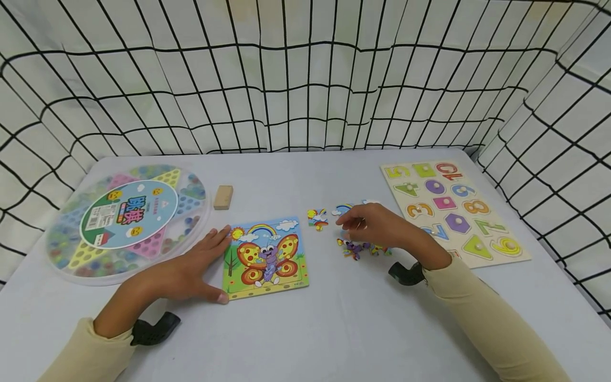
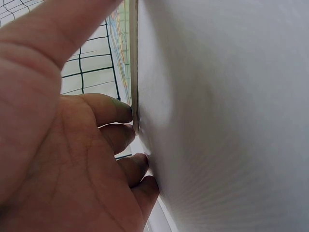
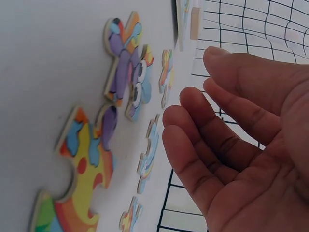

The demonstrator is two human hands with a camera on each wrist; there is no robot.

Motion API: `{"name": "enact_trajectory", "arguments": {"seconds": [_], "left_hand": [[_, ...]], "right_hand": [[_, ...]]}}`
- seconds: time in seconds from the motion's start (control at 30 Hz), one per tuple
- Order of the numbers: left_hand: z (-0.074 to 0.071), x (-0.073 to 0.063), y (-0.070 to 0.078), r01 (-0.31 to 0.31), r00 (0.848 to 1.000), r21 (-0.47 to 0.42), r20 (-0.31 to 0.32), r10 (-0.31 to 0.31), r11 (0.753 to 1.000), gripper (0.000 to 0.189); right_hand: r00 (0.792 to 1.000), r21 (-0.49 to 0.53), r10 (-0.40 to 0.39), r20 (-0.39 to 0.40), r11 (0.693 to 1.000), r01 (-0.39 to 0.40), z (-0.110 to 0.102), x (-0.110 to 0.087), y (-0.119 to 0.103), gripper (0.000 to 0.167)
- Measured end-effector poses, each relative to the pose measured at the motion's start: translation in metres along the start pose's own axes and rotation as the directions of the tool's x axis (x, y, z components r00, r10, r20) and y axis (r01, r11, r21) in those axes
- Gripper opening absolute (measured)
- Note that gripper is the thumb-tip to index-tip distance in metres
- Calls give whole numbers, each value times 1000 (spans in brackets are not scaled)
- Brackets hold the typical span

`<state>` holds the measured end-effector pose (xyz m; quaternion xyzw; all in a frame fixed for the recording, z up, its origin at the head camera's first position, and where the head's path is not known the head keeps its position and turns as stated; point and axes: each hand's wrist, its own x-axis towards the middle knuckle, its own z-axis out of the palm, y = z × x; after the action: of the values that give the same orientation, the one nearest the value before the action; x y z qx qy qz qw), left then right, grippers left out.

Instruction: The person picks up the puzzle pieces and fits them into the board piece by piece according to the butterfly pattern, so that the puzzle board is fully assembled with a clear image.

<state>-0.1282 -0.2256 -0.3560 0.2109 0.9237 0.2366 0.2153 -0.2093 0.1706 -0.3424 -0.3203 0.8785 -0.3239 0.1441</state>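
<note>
A square butterfly puzzle board [image 1: 267,257] lies flat in the middle of the table. My left hand [image 1: 191,270] rests at its left side, thumb by the lower left corner and fingertips by the upper left edge; the left wrist view shows fingers against the board's thin edge [image 2: 134,63]. Over loose puzzle pieces to the right hovers my right hand [image 1: 374,225], fingers loosely bent with nothing between them. Beneath and around it are a purple piece with cartoon eyes [image 3: 128,72], a yellow and orange piece [image 3: 87,159] and a rainbow piece [image 1: 341,209]. A sun piece [image 1: 317,217] lies nearer the board.
A round board game [image 1: 129,215] with marbles under a clear cover lies at the left. Behind the butterfly board is a small wooden block [image 1: 223,197]. At the right lies a number and shape board [image 1: 444,204]. Black wire mesh [image 1: 286,85] surrounds the table's back and sides.
</note>
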Motion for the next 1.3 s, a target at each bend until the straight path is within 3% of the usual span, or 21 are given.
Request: {"name": "enact_trajectory", "arguments": {"seconds": [0.13,0.43,0.8,1.1,1.3], "left_hand": [[0,1,0,3,1000,-1,1,-3,1000,120],[0,1,0,5,1000,9,-1,-5,1000,119],[1,0,-2,-4,1000,2,-3,4,1000,119],[1,1,-2,3,1000,9,3,-3,1000,120],[1,1,-3,4,1000,12,1,-4,1000,120]], "right_hand": [[1000,6,9,-9,1000,-9,2,-4,7,29],[993,-18,115,-12,993,-115,6,-10,10,37],[996,-101,91,15,991,-89,12,-6,10,37],[986,-165,160,49,975,-150,12,-4,9,42],[982,-180,161,94,973,-142,7,-1,9,38]]}}
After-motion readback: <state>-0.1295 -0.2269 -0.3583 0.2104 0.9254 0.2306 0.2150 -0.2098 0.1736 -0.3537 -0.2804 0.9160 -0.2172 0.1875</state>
